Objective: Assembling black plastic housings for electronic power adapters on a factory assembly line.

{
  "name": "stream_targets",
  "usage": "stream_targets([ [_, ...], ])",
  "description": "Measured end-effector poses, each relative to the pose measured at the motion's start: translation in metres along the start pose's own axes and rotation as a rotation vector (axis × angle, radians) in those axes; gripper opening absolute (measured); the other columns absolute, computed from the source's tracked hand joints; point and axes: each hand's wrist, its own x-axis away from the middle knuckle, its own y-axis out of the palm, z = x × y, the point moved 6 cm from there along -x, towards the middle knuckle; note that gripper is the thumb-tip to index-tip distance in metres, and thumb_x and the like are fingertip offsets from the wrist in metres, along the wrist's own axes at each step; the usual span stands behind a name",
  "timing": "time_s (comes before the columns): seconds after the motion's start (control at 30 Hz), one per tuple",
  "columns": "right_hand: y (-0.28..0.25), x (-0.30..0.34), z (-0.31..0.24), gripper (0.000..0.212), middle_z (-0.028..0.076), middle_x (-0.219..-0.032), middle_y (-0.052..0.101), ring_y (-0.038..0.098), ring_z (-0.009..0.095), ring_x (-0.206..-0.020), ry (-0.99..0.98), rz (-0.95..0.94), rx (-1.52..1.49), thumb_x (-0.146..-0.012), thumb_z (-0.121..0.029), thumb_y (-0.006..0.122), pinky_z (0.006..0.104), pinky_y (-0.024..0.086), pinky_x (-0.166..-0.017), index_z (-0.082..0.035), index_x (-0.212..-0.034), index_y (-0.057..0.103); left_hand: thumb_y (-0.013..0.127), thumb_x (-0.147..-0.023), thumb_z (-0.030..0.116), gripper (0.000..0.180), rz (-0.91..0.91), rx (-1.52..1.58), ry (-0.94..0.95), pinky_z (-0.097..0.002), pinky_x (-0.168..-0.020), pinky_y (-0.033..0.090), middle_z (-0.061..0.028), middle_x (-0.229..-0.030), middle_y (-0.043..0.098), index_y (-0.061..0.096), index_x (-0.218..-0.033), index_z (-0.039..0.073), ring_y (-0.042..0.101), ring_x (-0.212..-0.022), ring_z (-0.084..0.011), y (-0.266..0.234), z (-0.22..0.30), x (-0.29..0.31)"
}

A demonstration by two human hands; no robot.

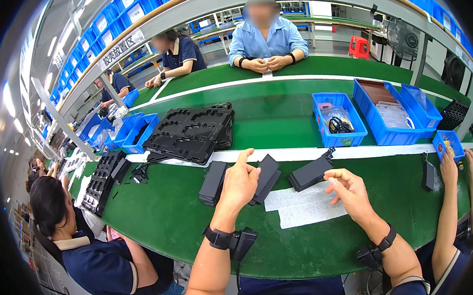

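My left hand (239,181) is over the green table between two stacks of flat black rectangular pieces, the left stack (212,184) and the middle stack (268,179). Its index finger points forward and nothing shows in its grasp. A third black stack (310,173) lies further right, with a small black part (329,153) at its far corner. Beside that stack my right hand (352,194) is raised, thumb and index fingertip drawn close together. Whatever they pinch, if anything, is too small to name. White textured sheets (305,206) lie below, left of this hand.
Black moulded trays (188,134) are piled at the back left. Blue bins (341,139) stand at the back right, one with a cable inside. A co-worker's hands (449,164) reach a small blue bin (441,148) at right. Another person (93,243) sits at left.
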Motion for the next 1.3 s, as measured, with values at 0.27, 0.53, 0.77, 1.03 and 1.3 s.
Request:
stream_targets([
  [0.27,0.000,0.002,0.005,0.018,0.004,-0.089,0.060,0.061,0.010,-0.076,-0.043,0.003,0.118,-0.088,-0.013,0.060,0.0233,0.052,-0.052,-0.001,-0.101,0.064,0.068,-0.078,0.015,0.060,0.001,-0.336,0.098,-0.0393,-0.077,0.049,-0.0165,-0.099,0.062,0.045,-0.131,0.003,0.061,-0.089,-0.0304,0.013,0.002,0.009],
  [0.53,0.004,0.001,0.006,0.016,0.004,-0.091,0.059,0.058,0.009,-0.074,-0.059,-0.017,0.159,-0.086,-0.011,0.062,0.0235,0.052,-0.051,-0.001,-0.098,0.065,0.068,-0.067,0.008,0.081,-0.135,-0.559,0.096,-0.0458,-0.087,0.048,-0.0193,-0.131,0.043,0.034,-0.140,0.016,0.054,-0.102,-0.0386,0.037,0.015,0.019],
  [0.77,0.005,0.002,0.009,0.016,0.004,-0.092,0.059,0.055,0.008,-0.070,-0.057,-0.031,0.183,-0.084,-0.010,0.063,0.0231,0.052,-0.050,-0.001,-0.097,0.066,0.063,-0.065,0.000,0.080,-0.069,-0.637,0.090,-0.0453,-0.074,0.052,-0.0182,-0.116,0.051,0.036,-0.138,0.016,0.061,-0.087,-0.0371,0.029,0.008,0.016],
  [1.03,0.007,0.002,0.008,0.017,0.004,-0.085,0.061,0.055,0.009,-0.068,-0.074,-0.038,0.247,-0.085,-0.012,0.063,0.0235,0.051,-0.050,0.001,-0.095,0.066,0.074,-0.066,0.015,0.068,0.061,-0.637,0.231,-0.0425,-0.080,0.049,-0.0146,-0.111,0.055,0.048,-0.129,0.010,0.056,-0.101,-0.0325,0.026,0.027,0.020],
  [1.3,0.010,0.003,0.014,0.020,0.004,-0.078,0.063,0.055,0.009,-0.061,-0.006,-0.075,0.220,-0.086,-0.016,0.063,0.0248,0.049,-0.051,0.001,-0.096,0.067,0.074,-0.075,0.025,0.047,-0.079,-0.048,0.438,-0.0387,-0.089,0.046,-0.0134,-0.112,0.061,0.059,-0.114,0.003,0.056,-0.104,-0.0299,0.068,0.041,0.025],
])
